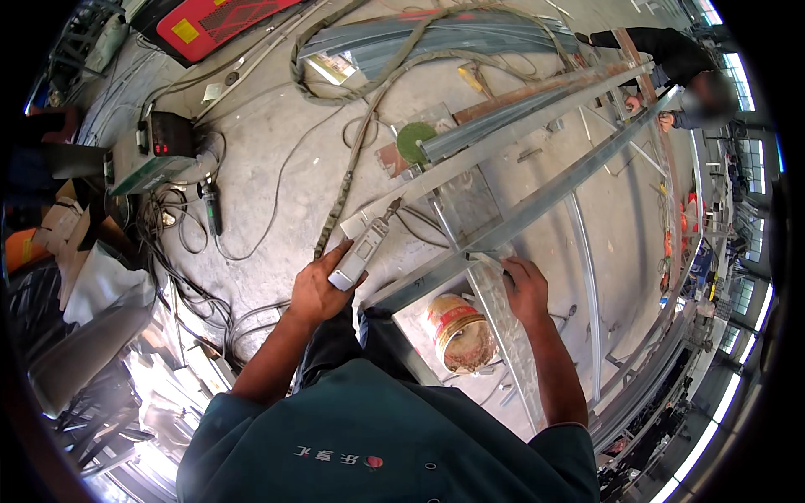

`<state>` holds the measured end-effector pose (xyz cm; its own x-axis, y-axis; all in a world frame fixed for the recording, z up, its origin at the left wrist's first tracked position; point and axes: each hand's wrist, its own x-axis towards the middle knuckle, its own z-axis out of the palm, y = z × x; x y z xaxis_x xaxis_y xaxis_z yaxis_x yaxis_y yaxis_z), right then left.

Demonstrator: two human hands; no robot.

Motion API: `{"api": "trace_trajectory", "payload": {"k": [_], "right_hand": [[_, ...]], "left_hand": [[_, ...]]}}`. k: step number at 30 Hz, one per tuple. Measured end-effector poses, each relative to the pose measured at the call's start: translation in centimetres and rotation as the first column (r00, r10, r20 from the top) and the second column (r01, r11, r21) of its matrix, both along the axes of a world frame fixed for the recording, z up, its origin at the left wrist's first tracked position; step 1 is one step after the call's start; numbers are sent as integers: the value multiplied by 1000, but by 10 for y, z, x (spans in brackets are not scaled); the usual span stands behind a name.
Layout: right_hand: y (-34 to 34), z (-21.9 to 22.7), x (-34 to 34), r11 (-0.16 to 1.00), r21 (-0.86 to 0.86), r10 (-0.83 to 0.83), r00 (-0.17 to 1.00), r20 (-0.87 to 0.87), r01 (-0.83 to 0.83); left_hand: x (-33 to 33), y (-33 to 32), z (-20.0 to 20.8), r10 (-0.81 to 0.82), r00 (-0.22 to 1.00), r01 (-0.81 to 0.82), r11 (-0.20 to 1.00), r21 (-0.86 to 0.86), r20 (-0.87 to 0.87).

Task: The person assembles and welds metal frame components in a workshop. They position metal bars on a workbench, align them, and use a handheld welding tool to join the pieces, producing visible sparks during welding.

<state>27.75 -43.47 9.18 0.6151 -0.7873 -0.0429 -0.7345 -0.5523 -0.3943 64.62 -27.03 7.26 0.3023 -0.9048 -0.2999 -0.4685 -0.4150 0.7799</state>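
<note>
My left hand [312, 290] is closed round a grey handheld welding gun [362, 253] with a narrow metal nozzle. The nozzle points up and right, close to the near end of a long metal bar [419, 189]. A thick, sleeved cable [342, 193] runs down to my left hand. My right hand [527, 289] is closed over the edge of a shiny metal tube [506, 342], near its joint with a long diagonal beam [537, 201]; the undersides of its fingers are hidden. Beside that tube, below the beam, stands a dirty bucket [466, 345] with a red band.
A green disc [414, 142] lies by stacked metal profiles. At left are a dark boxy machine [159, 151], an angle grinder [210, 208] and tangled cables [189, 298]. A red machine [218, 27] stands at upper left. Another person [679, 63] handles the frame's far end.
</note>
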Motion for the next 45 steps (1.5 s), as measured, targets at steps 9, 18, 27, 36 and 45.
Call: {"api": "trace_trajectory", "payload": {"k": [9, 18, 27, 36, 45], "right_hand": [[1, -2, -1, 1000, -30, -11, 999, -37, 10], [2, -1, 2, 1000, -13, -15, 1000, -21, 14], [4, 1, 0, 999, -3, -41, 998, -54, 41], [1, 5, 2, 1000, -12, -19, 1000, 14, 20], [4, -5, -3, 1000, -8, -13, 1000, 17, 13]], "left_hand": [[7, -5, 4, -23, 1000, 23, 999, 25, -5], [15, 7, 8, -32, 999, 36, 994, 100, -41], [23, 17, 15, -61, 996, 71, 984, 164, -68], [27, 13, 31, -26, 982, 14, 998, -65, -185], [24, -6, 8, -29, 990, 35, 999, 41, -140]]}}
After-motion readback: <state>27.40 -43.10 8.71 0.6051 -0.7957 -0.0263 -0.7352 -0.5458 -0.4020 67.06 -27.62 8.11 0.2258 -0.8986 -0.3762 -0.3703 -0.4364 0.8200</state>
